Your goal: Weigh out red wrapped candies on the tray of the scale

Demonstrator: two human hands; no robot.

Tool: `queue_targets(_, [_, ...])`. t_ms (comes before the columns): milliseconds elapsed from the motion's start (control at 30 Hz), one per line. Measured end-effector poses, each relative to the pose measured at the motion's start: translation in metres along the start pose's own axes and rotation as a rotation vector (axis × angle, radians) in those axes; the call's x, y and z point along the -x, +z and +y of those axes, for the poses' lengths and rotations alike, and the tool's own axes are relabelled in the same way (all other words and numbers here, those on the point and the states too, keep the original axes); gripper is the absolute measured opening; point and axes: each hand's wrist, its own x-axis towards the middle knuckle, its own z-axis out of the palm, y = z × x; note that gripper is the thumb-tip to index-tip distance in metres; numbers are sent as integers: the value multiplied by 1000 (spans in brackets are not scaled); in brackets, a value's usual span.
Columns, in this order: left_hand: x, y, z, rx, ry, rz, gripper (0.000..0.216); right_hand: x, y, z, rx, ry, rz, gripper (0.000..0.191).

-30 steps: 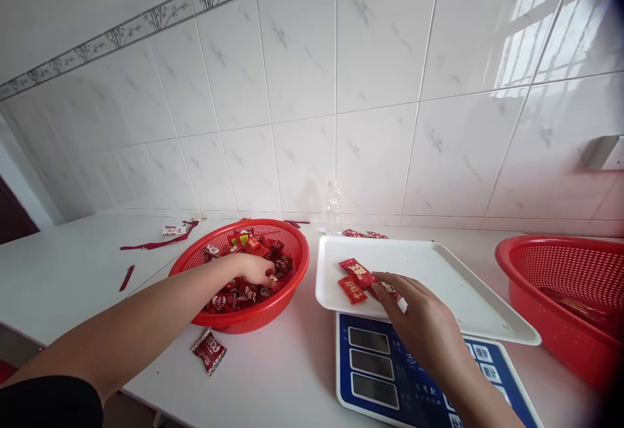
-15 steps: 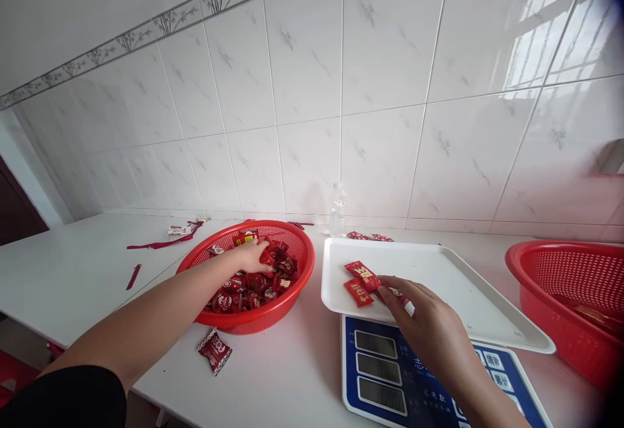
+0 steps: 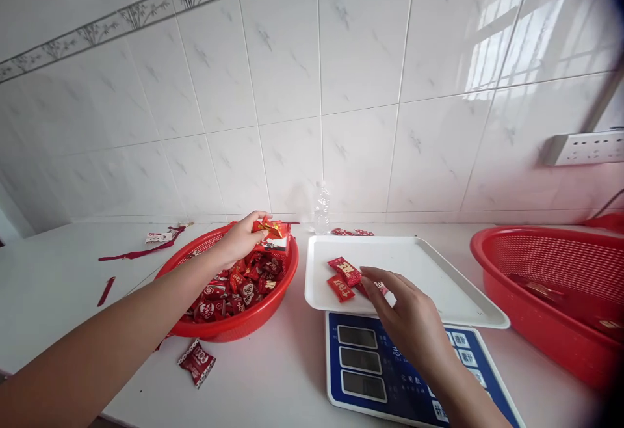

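Bench meets tiled wall, left hand pinching red wrappers above basket of sweets, right hand touching packets on tray, grip unclear.

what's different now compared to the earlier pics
The left hand has lifted from among the packets in the left red basket toward its far side, now holding a shiny red packet. The right hand stays by the packets on the white tray.

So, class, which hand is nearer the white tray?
Right: the right hand is over the white tray, by the packets; the left hand is above the left red basket.
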Motion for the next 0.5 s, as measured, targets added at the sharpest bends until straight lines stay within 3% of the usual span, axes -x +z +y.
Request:
queue_targets(167, [25, 44, 42, 480, 135, -248, 19, 3, -1, -7, -239, 52, -64, 45])
queue_targets(300, [36, 75, 65, 737, 123, -401, 20, 4, 1, -9, -484, 101, -119, 61])
queue_targets(500, [32, 88, 78, 937, 38, -352, 17, -2, 2, 0, -655, 215, -25, 61])
